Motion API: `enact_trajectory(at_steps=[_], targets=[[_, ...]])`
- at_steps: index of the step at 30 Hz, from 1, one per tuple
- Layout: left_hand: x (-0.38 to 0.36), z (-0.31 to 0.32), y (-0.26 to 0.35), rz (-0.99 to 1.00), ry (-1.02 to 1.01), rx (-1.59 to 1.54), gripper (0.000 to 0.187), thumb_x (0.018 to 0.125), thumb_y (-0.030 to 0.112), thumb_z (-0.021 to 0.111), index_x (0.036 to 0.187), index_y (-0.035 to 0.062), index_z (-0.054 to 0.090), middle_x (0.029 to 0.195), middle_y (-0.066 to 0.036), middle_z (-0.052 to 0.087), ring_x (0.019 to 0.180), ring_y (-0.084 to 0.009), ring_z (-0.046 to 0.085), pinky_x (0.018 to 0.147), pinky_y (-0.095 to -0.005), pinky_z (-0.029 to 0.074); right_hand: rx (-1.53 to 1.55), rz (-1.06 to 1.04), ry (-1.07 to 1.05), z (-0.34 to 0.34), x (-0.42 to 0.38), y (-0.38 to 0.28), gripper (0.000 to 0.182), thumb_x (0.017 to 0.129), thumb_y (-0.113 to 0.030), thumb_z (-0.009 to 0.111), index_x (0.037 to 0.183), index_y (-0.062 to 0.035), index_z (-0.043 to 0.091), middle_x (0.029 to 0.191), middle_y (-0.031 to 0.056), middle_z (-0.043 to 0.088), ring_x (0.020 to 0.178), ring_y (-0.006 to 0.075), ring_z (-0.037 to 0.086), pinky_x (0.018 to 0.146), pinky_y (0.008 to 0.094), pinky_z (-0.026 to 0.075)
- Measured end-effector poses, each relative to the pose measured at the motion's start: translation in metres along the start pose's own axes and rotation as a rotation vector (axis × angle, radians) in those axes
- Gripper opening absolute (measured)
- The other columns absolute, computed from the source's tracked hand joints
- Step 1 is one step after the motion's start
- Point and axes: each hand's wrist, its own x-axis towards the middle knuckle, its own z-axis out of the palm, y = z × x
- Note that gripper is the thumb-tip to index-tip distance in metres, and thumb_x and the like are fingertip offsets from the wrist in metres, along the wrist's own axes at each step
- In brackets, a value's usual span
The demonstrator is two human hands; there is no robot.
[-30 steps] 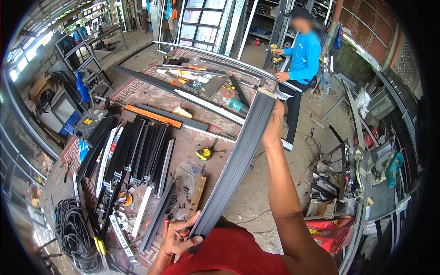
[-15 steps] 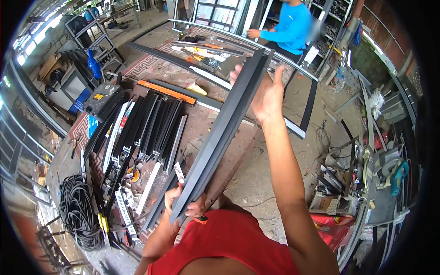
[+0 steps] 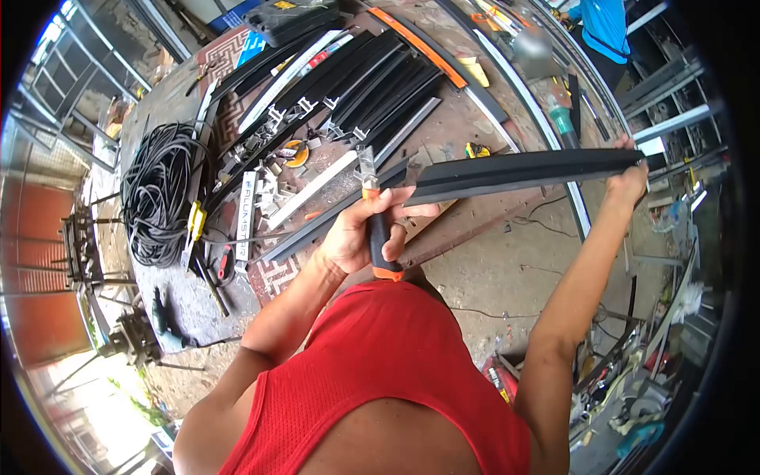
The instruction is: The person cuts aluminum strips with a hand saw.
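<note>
My left hand (image 3: pixel 356 233) is closed round the black handle of a flat-bladed hand tool (image 3: pixel 380 237) with orange ends, its metal blade pointing up. Fingers of the same hand touch the near end of a long black metal profile (image 3: pixel 522 168). The profile lies nearly level across the view, above the table edge. At its far end my right hand (image 3: pixel 628 180) grips it, arm stretched out to the right. Below and left of the profile, another dark bar (image 3: pixel 336 212) rests on the table.
The worktable (image 3: pixel 475 214) holds several black profiles (image 3: pixel 380 79), a coil of black cable (image 3: pixel 162 190), an orange level bar (image 3: pixel 419 46), a black case (image 3: pixel 289 17) and a teal power tool (image 3: pixel 562 123). A person in blue (image 3: pixel 599 28) is at the far right. Scrap material (image 3: pixel 633 404) lies lower right.
The profile has swung from steeply slanted to nearly level, its far end now to the right. My right hand has gone from open against it to gripping its end. The view has turned downward.
</note>
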Motion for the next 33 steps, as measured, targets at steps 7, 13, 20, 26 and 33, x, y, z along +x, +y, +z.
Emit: enact_trajectory(at_steps=[7,13,20,26,33], targets=[[0.008,-0.006,-0.021,0.043,0.056,-0.080,0.044,0.106,0.032,0.050,0.138,0.0017,0.050,0.132,-0.020,0.064,0.058,-0.0167,0.061,0.053,-0.0283,0.052,0.047,-0.015,0.124,-0.017,-0.026,0.009,0.028,0.102,-0.008,0.040,0.113,0.0146,0.051,0.104,0.0271,0.064,0.087,0.0332,0.067,0.078,0.0426,0.062],[0.012,-0.003,-0.020,-0.056,0.229,0.088,0.030,0.103,0.029,0.055,0.124,0.0070,0.054,0.120,-0.021,0.069,0.054,-0.0169,0.058,0.052,-0.0294,0.048,-0.046,-0.095,0.241,-0.024,-0.047,-0.002,0.033,0.102,-0.019,0.036,0.107,0.0081,0.055,0.097,0.0184,0.064,0.078,0.0283,0.065,0.071,0.0383,0.060],[0.009,-0.007,-0.039,-0.083,0.338,0.052,0.025,0.101,0.021,0.060,0.118,0.0027,0.056,0.102,-0.020,0.073,0.051,-0.0136,0.055,0.050,-0.0288,0.046,0.338,-0.126,0.194,-0.016,-0.068,-0.006,0.049,0.105,-0.040,0.029,0.114,0.0007,0.054,0.097,0.0146,0.064,0.079,0.0305,0.065,0.073,0.0395,0.058],[0.000,-0.020,-0.056,-0.212,0.333,-0.121,0.025,0.101,0.021,0.058,0.125,0.0139,0.058,0.107,-0.014,0.074,0.052,-0.0116,0.055,0.051,-0.0273,0.046,0.379,-0.258,0.244,0.000,-0.094,-0.002,0.035,0.111,-0.034,0.030,0.132,-0.0166,0.051,0.116,0.0136,0.063,0.101,0.0234,0.065,0.086,0.0381,0.058],[0.002,-0.019,-0.062,0.014,0.450,0.186,0.022,0.101,0.017,0.059,0.122,0.0097,0.061,0.101,-0.017,0.074,0.051,-0.0133,0.056,0.048,-0.0281,0.047,0.461,-0.269,0.236,-0.009,-0.085,0.008,0.025,0.109,-0.039,0.036,0.119,-0.0231,0.052,0.118,0.0120,0.069,0.090,0.0296,0.066,0.075,0.0461,0.059]])
